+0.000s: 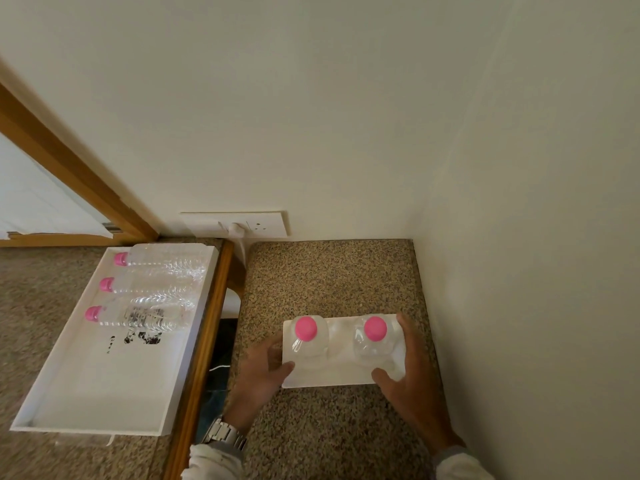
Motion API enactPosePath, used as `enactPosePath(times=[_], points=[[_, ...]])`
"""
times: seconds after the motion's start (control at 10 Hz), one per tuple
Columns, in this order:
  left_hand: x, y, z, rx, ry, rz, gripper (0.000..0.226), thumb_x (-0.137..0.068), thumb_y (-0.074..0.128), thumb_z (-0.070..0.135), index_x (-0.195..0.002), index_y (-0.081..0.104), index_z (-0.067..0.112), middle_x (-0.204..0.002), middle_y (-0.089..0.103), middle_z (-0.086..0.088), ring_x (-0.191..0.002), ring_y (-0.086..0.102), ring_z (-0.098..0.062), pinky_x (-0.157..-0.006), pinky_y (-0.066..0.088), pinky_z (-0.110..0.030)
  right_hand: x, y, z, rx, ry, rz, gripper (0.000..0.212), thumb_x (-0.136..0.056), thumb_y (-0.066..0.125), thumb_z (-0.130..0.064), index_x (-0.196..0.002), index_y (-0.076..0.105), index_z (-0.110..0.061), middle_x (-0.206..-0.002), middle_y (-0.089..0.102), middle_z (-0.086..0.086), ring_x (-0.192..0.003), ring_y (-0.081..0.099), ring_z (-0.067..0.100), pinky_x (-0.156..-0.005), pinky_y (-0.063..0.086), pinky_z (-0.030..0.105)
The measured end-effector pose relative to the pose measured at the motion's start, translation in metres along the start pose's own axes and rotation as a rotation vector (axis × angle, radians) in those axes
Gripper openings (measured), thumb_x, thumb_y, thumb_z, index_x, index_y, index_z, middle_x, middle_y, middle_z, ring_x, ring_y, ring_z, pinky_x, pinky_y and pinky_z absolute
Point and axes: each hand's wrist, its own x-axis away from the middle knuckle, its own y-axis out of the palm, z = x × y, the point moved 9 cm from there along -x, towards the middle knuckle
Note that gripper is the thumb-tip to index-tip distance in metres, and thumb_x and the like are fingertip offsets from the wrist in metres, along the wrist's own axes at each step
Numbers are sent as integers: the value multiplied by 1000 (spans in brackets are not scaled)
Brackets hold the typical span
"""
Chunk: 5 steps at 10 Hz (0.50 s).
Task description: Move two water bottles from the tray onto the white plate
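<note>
Two clear water bottles with pink caps stand upright on the white plate [341, 375], which lies on the right-hand granite counter. My left hand [261, 372] is at the plate's left edge, thumb and fingers against the left bottle [309, 341]. Around the right bottle [374, 341] my right hand [410, 375] curls from the right, thumb in front and fingers behind. On the left counter sits the white tray [104, 386], with three more pink-capped bottles [145, 315] lying on their sides at its far end.
A wooden counter edge [204, 341] and a dark gap [220, 362] separate the two counters. Walls close in at the back and right. A white socket panel [242, 225] sits on the back wall. A wooden frame [69, 168] runs along the upper left.
</note>
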Motion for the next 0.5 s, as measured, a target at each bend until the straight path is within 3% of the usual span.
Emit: enactPosePath(times=[0.1,0.2,0.3,0.4,0.5], points=[[1,5,-4,-1,-20,13,52,-87,72,0,-135,58,14,-104,64,6,-94,64,-8,-71,44,-12,4,6,8,-20,73,-33,96,-73,78,3,-152,28,-17,-139,40,-6,-127,38,9,-82,33,-7],[2,1,-4,-13,-22,62,52,-87,69,-4,-135,60,12,-97,67,7,-88,62,-3,-70,42,-10,6,5,13,17,106,-25,96,-72,78,1,-151,29,-18,-140,40,-7,-127,37,7,-89,32,3],[3,0,-2,-26,-12,57,51,-87,68,-4,-135,60,13,-86,62,18,-82,58,4,-67,42,-10,8,5,14,32,119,-31,94,-72,78,0,-151,30,-21,-138,41,-9,-125,38,6,-88,31,1],[6,-4,5,-2,3,40,49,-90,68,1,-136,59,17,-90,68,12,-84,60,3,-68,47,-15,5,-2,15,6,129,-35,90,-74,73,4,-150,32,-21,-141,46,-6,-127,45,13,-103,44,24],[2,-22,19,56,22,73,46,-94,67,7,-137,57,18,-109,71,-5,-94,64,-11,-79,51,-22,-4,-22,9,-3,91,10,75,-79,60,12,-145,42,-21,-138,55,-3,-130,52,20,-109,45,42]])
